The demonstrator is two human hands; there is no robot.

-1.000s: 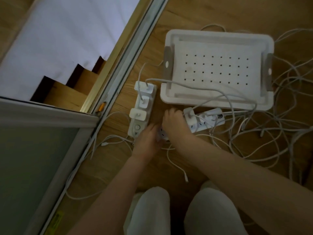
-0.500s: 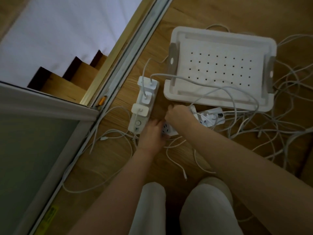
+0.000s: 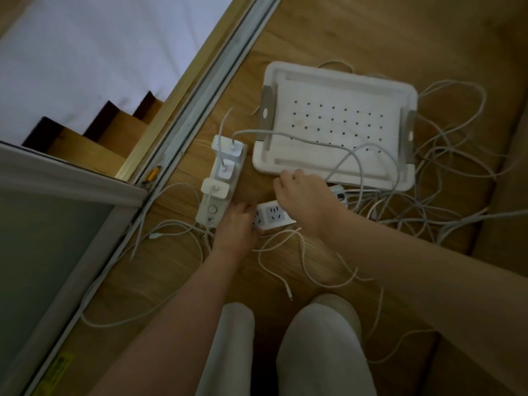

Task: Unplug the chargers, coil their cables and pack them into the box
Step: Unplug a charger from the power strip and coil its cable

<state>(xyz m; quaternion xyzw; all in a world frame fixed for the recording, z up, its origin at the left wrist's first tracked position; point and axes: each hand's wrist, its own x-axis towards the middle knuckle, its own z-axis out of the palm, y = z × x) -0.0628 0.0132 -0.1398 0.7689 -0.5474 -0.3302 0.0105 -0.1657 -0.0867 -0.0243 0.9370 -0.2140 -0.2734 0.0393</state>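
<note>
Held down at its near end by the curled fingers of the left hand [image 3: 234,224], a short white power strip [image 3: 275,215] is seen on the wooden floor [image 3: 314,38]. The right hand [image 3: 303,194] is curled just beyond it, though whether anything is gripped cannot be told. Three white chargers [image 3: 226,170] are plugged into a longer white power strip [image 3: 211,215] just to the left, and loose white cables [image 3: 285,135] are trailed across the shallow perforated white plastic box [image 3: 337,77].

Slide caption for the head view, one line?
Left hand grips one power strip, right hand curled above it; three chargers plugged into the other strip beside the box.
</note>
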